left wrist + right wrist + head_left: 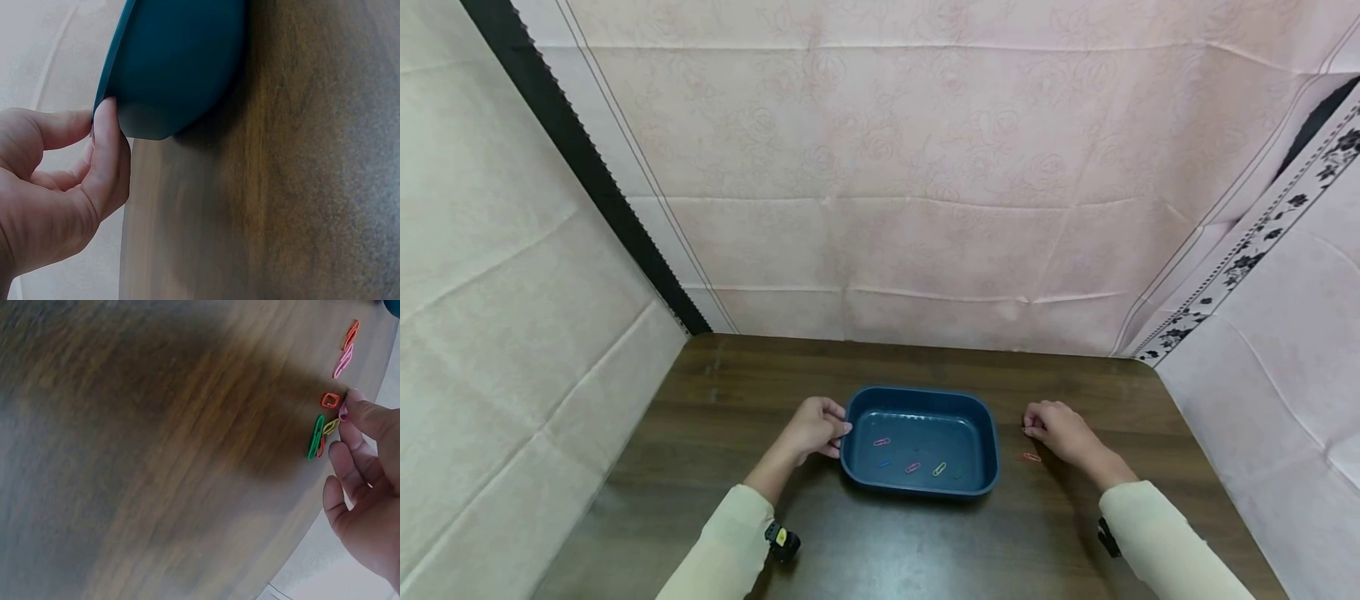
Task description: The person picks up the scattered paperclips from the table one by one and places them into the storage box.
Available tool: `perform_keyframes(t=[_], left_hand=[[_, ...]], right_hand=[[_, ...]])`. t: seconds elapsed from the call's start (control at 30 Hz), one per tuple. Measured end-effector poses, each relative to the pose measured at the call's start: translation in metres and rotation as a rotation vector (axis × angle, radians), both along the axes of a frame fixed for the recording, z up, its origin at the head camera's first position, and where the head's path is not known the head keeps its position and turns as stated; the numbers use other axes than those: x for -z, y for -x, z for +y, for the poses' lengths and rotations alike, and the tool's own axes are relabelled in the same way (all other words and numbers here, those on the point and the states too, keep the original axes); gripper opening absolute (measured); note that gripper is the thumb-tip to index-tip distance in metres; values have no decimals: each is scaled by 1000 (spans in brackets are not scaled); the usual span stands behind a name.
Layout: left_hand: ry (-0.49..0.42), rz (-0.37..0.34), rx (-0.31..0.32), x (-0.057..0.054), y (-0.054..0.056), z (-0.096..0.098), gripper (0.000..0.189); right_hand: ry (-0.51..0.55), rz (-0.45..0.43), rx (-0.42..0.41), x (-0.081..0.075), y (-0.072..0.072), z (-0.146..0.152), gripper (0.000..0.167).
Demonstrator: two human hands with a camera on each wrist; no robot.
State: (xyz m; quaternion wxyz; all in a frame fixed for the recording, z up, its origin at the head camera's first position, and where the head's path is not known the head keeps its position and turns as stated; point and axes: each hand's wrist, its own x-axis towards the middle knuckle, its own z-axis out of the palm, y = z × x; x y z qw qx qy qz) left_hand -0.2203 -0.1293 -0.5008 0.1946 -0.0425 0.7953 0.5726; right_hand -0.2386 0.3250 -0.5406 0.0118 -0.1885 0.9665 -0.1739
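A dark blue rectangular tray [925,487] sits on the wooden table. My left hand [816,429] pinches its left rim between thumb and fingers, seen close in the left wrist view. Inside the tray lie several coloured paper clips, among them a yellow paper clip [939,469] and a pink paper clip [913,467]. Right of the tray, my right hand [1060,429] pinches a small pink paper clip [343,413] between thumb and index finger. Close by its fingertips lie a green paper clip [317,437], a yellow paper clip [331,427] and an orange paper clip [330,400].
Another pink paper clip [342,361] and an orange-red paper clip [351,335] lie end to end on the table [730,533]. Pale cloth [925,183] hangs behind the table's far edge and along both sides. Each wrist wears a small dark camera.
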Motion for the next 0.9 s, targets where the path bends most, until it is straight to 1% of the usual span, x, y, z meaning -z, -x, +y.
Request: perform_keyframes(t=[0.2,0.4,0.6,0.73,0.83,0.9], left_hand=[[4,-1,1,0,0,0,22],[7,-2,4,0,-1,-1,22],[4,5,6,-1,-1,-2,23],[-2,-1,-3,-1,0,-2,24],[0,-6,-6,-1,0,-1,24],[3,-11,-6,-1,0,-1,24]], right_hand=[[16,-3,-15,-4,0,-1,16],[69,33,-29,-12,-1,-5,15],[143,93,-100,-24,-1,-12,13],[186,107,-142,-32,-2,-20,9],[211,103,-155,-40,-3,-28,10],[225,108,-164,-46,-4,-34,13]])
